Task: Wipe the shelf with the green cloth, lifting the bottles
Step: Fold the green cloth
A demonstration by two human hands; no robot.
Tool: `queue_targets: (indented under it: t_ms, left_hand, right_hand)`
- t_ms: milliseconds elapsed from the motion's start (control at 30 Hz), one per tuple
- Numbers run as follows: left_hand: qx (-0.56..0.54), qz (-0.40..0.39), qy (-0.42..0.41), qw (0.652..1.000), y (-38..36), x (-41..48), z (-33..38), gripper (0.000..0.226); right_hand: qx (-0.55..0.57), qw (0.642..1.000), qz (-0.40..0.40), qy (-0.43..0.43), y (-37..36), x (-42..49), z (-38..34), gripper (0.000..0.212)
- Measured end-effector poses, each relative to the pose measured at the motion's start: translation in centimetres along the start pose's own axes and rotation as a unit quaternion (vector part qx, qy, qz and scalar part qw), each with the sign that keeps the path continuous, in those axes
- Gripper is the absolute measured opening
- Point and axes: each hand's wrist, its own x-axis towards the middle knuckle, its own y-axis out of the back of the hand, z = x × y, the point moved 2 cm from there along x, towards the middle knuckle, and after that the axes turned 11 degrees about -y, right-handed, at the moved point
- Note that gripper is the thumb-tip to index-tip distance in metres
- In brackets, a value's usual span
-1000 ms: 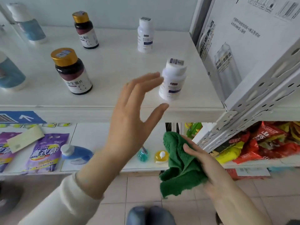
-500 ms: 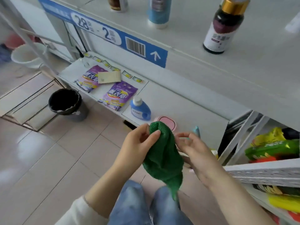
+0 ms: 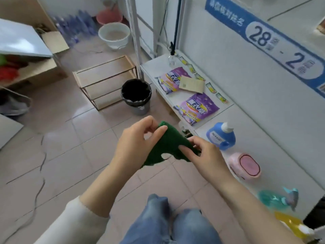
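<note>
You are holding the green cloth (image 3: 171,145) stretched between both hands over the tiled floor (image 3: 58,155), just above your knees in blue jeans (image 3: 167,221). Your left hand (image 3: 135,143) is pinching the cloth's far upper corner between thumb and fingers; your right hand (image 3: 204,154) is pinching its right edge, thumb lying across the fabric. The cloth is hanging slack between the two grips, its lower edge drooping toward your left wrist.

To the right, the low white shelf (image 3: 246,120) is carrying two purple detergent pouches (image 3: 197,107), a tan card (image 3: 192,84) lying partly over the far pouch, a blue bottle with a white cap (image 3: 220,136) just right of your right hand, a pink oval container (image 3: 246,165) nearer you, and a teal spray bottle (image 3: 277,198) nearer still. A blue label strip reading 28 and 2 (image 3: 281,44) is running along the shelf edge above. On the floor beyond your hands, a grey bin with a black liner (image 3: 136,95) is standing beside a wooden frame (image 3: 105,81), and a white basin (image 3: 114,35) is sitting far off.
</note>
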Motion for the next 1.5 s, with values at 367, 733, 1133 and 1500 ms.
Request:
queue_targets:
  t_ms: [367, 733, 1133, 1500]
  left_hand:
    - [-0.441, -0.051, 0.205, 0.872, 6.1, 7.7, -11.2, 0.034]
    - [-0.509, 0.104, 0.31, 0.796, 12.9, 24.8, -18.1, 0.039]
    - [-0.455, 0.093, 0.264, 0.845, 21.5, 39.0, -30.7, 0.033]
    - [-0.522, 0.001, 0.207, 0.827, 28.6, 51.1, -39.7, 0.012]
  right_hand:
    - [0.198, 0.892, -0.374, -0.157, -2.7, 14.3, -13.6, 0.039]
    - [0.426, 0.766, -0.428, -0.22, -6.6, 32.6, -19.4, 0.087]
    - [0.215, 0.946, -0.218, -0.108, -15.1, 50.1, -30.1, 0.014]
    - [0.35, 0.878, -0.318, -0.074, -19.1, 63.4, -35.6, 0.055]
